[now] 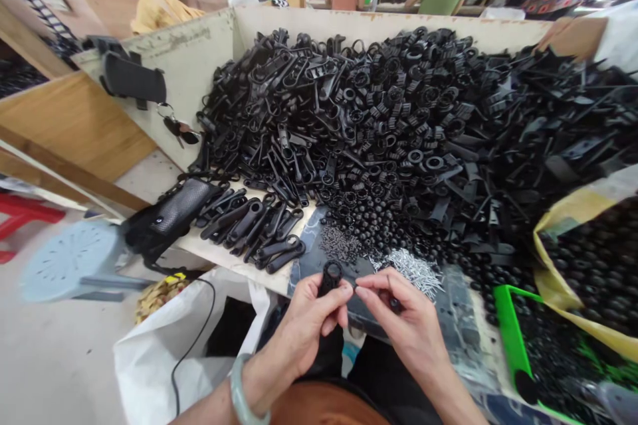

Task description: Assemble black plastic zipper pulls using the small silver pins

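**Black plastic parts, held up in two hands**

Black plastic fittings heap high inside a pale wooden bin, with long black clips and fine silver pins lying at its front. Just past the near edge, the left hand, a pale green bangle on its wrist, curls its fingers closed around a black ring-topped part. The right hand rises beside it, fingers drawn together on a small dark piece, whose shape is too small to tell.

Matt black plastic parts and apparently steel pins.
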{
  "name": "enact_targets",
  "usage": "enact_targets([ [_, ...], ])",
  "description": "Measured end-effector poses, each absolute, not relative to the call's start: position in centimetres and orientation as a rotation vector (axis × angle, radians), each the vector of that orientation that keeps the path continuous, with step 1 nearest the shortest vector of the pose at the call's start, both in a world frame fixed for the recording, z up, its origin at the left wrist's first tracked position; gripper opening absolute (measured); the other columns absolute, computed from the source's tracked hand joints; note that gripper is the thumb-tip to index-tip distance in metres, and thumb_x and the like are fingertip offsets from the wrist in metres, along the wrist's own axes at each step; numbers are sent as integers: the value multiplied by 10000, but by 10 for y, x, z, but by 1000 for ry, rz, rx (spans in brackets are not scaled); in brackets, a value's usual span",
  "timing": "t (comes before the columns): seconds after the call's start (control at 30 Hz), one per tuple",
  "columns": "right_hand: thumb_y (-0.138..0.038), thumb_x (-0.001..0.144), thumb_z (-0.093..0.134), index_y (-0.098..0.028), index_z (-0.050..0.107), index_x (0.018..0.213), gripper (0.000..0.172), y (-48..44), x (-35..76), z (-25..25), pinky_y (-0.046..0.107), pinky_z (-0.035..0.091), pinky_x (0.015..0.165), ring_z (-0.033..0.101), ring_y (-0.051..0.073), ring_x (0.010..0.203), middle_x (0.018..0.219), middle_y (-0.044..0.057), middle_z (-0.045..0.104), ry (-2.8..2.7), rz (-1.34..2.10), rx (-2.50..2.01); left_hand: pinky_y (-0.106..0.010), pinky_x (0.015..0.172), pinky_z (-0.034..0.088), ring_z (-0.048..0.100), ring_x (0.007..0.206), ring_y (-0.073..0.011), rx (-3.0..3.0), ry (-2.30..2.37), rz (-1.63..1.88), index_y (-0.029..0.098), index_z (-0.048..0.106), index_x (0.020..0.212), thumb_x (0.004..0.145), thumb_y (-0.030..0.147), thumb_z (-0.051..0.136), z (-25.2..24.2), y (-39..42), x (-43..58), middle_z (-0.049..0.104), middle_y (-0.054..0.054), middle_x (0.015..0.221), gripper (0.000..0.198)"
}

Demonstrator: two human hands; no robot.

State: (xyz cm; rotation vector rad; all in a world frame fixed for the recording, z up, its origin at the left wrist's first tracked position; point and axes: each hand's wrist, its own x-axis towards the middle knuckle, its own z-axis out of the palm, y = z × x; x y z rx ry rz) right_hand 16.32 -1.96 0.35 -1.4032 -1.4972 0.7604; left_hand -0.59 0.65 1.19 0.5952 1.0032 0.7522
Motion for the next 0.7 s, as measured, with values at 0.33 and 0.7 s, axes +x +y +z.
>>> enact_targets([
  [0.33, -342, 960, 688, -236, 801, 875, 177, -24, 164, 11, 250, 432, 498, 569, 136, 562, 717, 15, 672, -1516, 801, -1329, -197, 424, 172, 347, 427, -44, 672, 1007, 712, 144, 686, 849, 790, 440, 812, 11, -2, -9, 548, 50, 504, 327],
  [0.7, -456, 899, 746, -209, 793, 994, 269, -43, 153, -15, 249, 491, 522, 554, 134, 565, 726, 7, 655, -1186, 998, -1421, -216, 457, 197, 354, 439, -51, 431, 1006, 747, 178, 576, 652, 667, 360, 845, 12, -3, 3, 495, 63, 483, 325],
])
